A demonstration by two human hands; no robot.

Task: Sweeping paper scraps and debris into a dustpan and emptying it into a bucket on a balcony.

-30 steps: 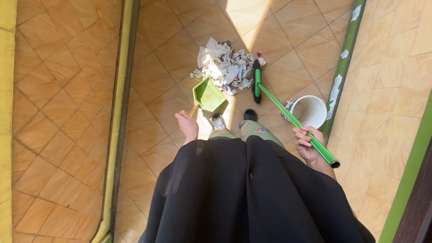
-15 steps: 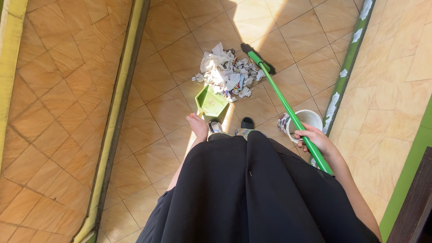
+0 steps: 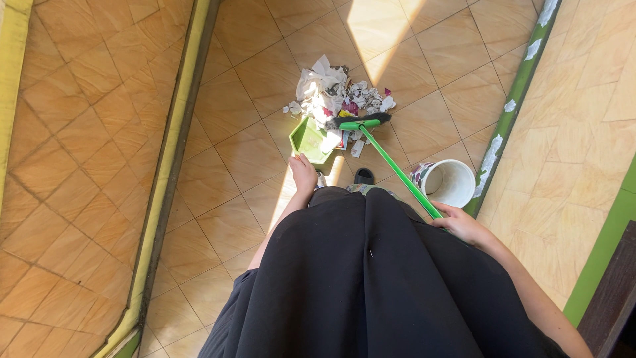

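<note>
Looking straight down over a black skirt (image 3: 371, 278), the left hand (image 3: 304, 174) reaches forward toward twelve o'clock, its grip wrapped on the handle of the green dustpan (image 3: 309, 138), though the handle itself is hidden under the fingers. The dustpan sits on the tan tiled floor (image 3: 238, 79) with its open mouth facing one o'clock, right against the near edge of the heap of torn paper scraps (image 3: 331, 93). At four o'clock from the dustpan, the right hand (image 3: 462, 224) has its grip closed around the green broom (image 3: 391, 166) low on the stick, and the stick slants up toward eleven o'clock. The broom's dark bristle head lies across the near side of the heap, touching the scraps just beside the dustpan's mouth, with a few pieces lying in the pan and by its lip. A white bucket (image 3: 450, 182) with a patterned outside stands at three o'clock from the broom stick, close to a green painted curb (image 3: 513, 99). The toe of a dark sandal (image 3: 364, 176) peeks out at the skirt's hem, between the two hands. Sunlight falls in a bright strip across the heap.
</note>
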